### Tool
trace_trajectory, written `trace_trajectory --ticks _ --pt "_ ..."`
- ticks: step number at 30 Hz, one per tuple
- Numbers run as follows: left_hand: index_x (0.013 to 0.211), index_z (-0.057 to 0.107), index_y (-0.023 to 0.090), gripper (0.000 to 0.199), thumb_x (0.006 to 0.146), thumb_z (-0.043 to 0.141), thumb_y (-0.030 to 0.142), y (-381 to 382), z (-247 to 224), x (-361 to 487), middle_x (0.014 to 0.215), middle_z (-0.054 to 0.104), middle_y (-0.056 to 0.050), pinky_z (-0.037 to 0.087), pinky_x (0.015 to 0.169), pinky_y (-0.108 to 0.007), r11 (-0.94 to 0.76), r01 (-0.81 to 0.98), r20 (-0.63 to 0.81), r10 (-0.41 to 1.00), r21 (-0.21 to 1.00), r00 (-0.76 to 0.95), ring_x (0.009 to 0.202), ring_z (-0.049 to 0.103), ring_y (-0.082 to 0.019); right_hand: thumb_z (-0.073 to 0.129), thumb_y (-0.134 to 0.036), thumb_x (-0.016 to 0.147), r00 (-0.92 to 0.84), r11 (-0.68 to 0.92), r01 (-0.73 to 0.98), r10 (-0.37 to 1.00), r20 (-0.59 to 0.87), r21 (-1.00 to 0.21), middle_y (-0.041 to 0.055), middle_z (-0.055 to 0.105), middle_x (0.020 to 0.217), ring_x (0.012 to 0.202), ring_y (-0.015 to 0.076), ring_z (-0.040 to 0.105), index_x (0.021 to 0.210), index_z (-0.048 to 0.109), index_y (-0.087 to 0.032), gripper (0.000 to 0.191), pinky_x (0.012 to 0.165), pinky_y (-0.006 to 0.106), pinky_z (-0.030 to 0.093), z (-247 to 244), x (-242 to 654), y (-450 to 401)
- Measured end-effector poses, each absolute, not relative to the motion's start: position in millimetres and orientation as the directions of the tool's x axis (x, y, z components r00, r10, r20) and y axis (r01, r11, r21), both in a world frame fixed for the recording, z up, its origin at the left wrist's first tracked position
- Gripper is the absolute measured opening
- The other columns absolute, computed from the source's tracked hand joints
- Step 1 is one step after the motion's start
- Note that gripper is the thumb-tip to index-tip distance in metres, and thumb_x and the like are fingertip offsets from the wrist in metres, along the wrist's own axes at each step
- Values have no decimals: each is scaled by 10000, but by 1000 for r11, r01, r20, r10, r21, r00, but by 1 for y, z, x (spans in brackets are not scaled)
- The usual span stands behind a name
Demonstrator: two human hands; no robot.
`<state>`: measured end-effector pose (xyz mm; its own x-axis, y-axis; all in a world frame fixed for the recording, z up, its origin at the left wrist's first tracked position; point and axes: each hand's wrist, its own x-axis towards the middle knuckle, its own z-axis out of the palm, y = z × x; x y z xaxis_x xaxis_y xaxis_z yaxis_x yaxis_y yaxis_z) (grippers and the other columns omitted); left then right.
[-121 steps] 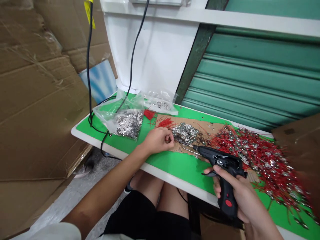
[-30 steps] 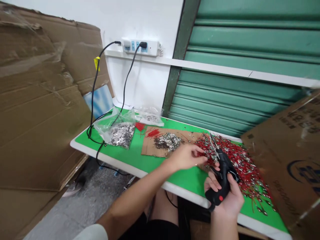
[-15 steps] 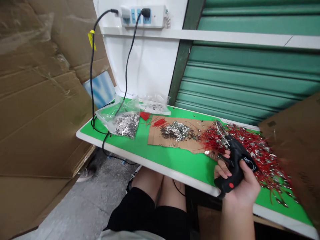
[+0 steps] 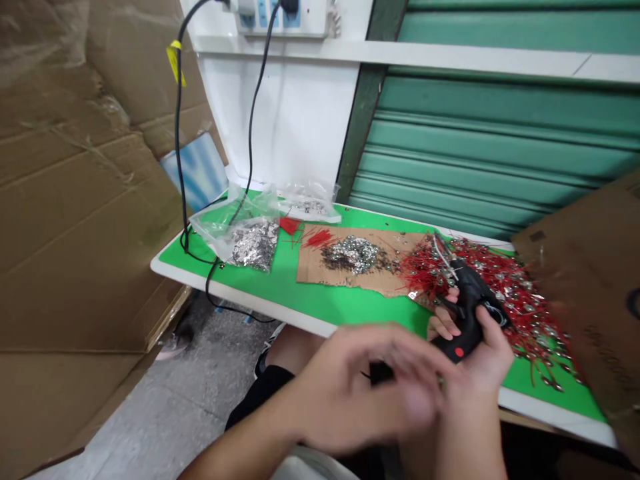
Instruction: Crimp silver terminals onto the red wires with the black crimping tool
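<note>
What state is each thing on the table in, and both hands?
Right hand: wrapped around the black tool
Left hand: blurred, grasp unclear
Black tool: held, tip pointing forward
Front clear bag: partly filled with silver pieces
Rear clear bag: lying flat, lightly filled
Cardboard: flat, torn-edged
Silver pile: loose on cardboard
Red-wired pieces: heaped, loose

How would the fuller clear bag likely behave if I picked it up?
The bag would probably sag and flop: its thin plastic is creased. It may feel heavy for its size, since metal-looking bits pack its near end. Those could slide about or spill, as its top looks loose.
</note>
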<state>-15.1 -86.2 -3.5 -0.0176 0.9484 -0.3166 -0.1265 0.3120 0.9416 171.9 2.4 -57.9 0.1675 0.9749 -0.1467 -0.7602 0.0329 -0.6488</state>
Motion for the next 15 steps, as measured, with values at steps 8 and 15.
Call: trace_trajectory --ticks 8,15 --pt "765 711 138 294 848 499 325 28 -42 33 647 645 -30 299 521 -222 -94 368 -19 957 925 291 531 471 -88 709 -250 719 142 41 -783 983 -114 -621 41 645 842 479 63 423 1000 652 -137 308 388 183 427 -62 176 1" --pt "682 711 151 365 832 503 410 32 -49 56 622 669 -42 263 510 -227 -62 531 -108 953 845 283 497 455 -97 724 -329 706 134 24 -762 984 -121 -647 32 662 821 460 55 419 947 675 -157 300 398 189 421 -61 178 2"
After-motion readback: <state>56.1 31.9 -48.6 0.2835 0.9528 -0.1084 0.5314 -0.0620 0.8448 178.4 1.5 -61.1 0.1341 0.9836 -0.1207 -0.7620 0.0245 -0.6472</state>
